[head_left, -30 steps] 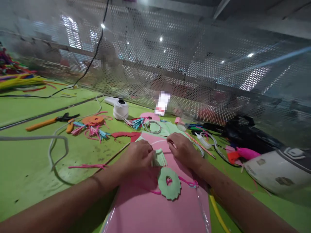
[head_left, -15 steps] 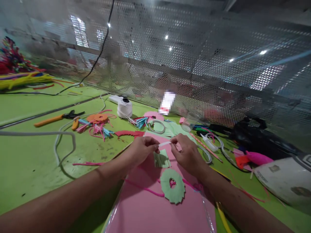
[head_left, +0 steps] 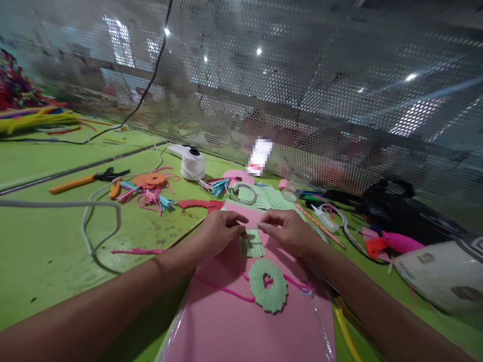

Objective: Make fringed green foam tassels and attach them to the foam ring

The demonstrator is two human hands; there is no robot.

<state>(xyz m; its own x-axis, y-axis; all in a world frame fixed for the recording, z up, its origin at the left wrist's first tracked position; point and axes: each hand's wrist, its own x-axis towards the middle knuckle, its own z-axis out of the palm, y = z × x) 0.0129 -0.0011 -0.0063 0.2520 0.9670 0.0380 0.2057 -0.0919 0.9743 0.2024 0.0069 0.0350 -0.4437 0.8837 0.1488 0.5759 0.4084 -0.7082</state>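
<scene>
Over the upper part of a pink sheet [head_left: 241,327], my left hand [head_left: 221,231] has its thumb and index finger apart, with nothing seen between them. Opposite it, my right hand [head_left: 287,231] has thumb and fingertips drawn close together; anything they pinch is too small to make out. Just below the fingertips lies a fringed light green paper piece [head_left: 252,244] with cut strips. Nearer to me rests a light green scalloped paper ring [head_left: 277,291]. A pink pipe cleaner [head_left: 230,292] runs out to the left from the ring.
Orange-handled pliers [head_left: 73,183] lie left. Behind are a white string spool [head_left: 192,167], an orange paper ring [head_left: 150,181], a red paper piece [head_left: 202,205] and a clear cup [head_left: 295,188]. A glue bottle [head_left: 325,220] and black bag [head_left: 400,211] lie right. A perforated screen [head_left: 302,100] stands behind.
The white strip that was stretched between both hands no longer shows. My hands have drawn slightly apart, and the left thumb and index finger have parted.
</scene>
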